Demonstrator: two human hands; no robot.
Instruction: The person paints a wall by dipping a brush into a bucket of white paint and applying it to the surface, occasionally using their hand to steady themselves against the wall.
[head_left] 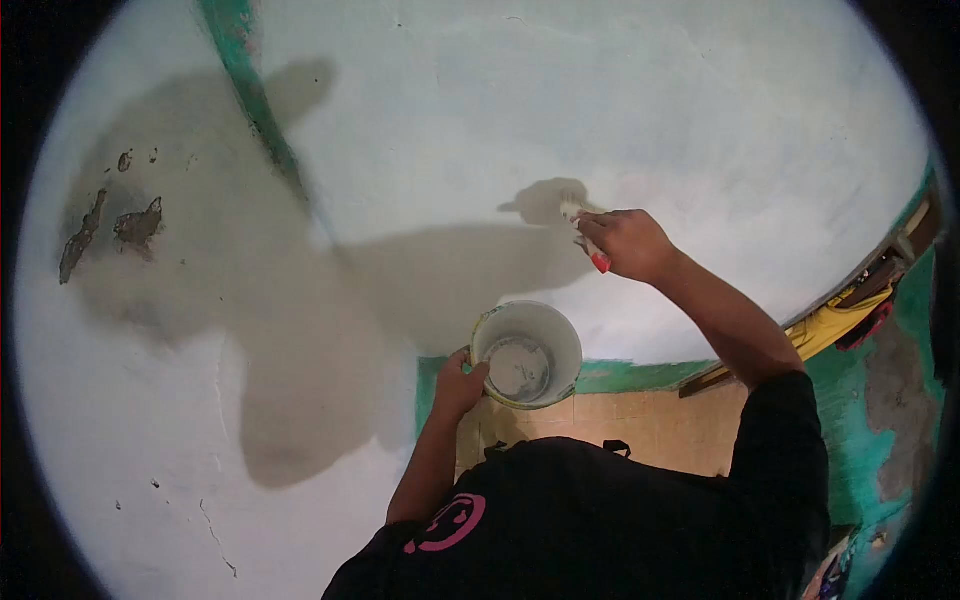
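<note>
My right hand (632, 243) is closed round a paintbrush (599, 258) with a red-tipped handle, its pale bristles right at the white wall (720, 120). Below and to the left, my left hand (460, 386) grips the rim of a white bucket (560, 350), thumb over the edge and the other fingers hidden behind the outside. At the bucket's bottom lies a greyish-white layer of paint. Smears of paint mark its rim.
A green strip (250, 90) runs down the wall's upper left. Flaked patches (138, 222) and cracks mark the left wall. Green paint borders the tan tiled floor (640, 430). Yellow cloth (845, 322) hangs by a wooden edge at the right.
</note>
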